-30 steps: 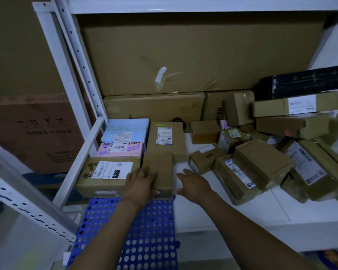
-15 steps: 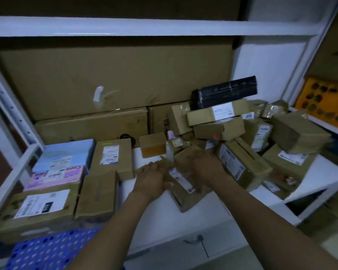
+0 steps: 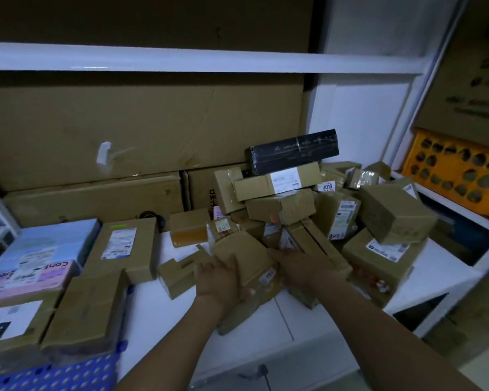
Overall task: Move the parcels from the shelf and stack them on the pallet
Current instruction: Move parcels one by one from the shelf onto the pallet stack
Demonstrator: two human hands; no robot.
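Head view: the person stands in front of the white shelf (image 3: 280, 320), both arms reaching fwd. The two hands meet at one brown parcel (image 3: 249, 258), which sits tilted at the near-left edge of the heap of parcels (image 3: 378, 221), approx. in the middle of the shelf.

The left hand (image 3: 218, 277) grips the parcel's left side, w/ fingers on the top face and thumb curled under the near edge, so it is clamped on the parcel. The right hand (image 3: 302, 266) lies against the parcel's right side, fingers pointing to the far left. The picture is blurred there, so I cannot tell if this hand really grips or only touches.

A small brown box (image 3: 178, 275) lies just beside the held parcel, on its left. A black parcel (image 3: 292, 150) is on top of the heap, at the far side.

At the near left is the blue pallet (image 3: 68, 373) w/ round holes. Several parcels already lie on it, e.g. a light-blue parcel (image 3: 48, 244) and a pink parcel (image 3: 31, 277), touching each other. A big cardboard sheet (image 3: 124, 131) stands at the back. A yellow crate (image 3: 458, 170) is at the far right, on another shelf.
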